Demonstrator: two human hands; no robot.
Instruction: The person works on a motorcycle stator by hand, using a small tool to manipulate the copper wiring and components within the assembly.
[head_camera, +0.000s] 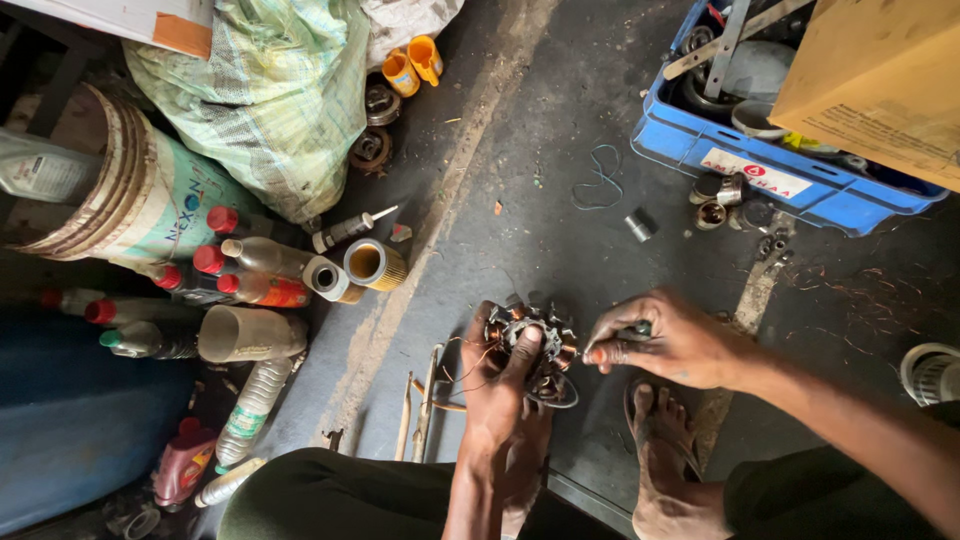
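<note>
My left hand grips a round metal stator with copper-wound poles, thumb across its centre, holding it just above the dark floor. My right hand is closed on a small dark tool, its fingertips pinched at the stator's right edge. Loose copper wire trails off the stator to the left. My bare foot in a sandal rests right below the right hand.
A blue plastic crate of metal parts stands at the upper right under a cardboard box. Bottles, a bucket, cylindrical filters and a green sack crowd the left. Small metal parts and thin rods lie on the floor.
</note>
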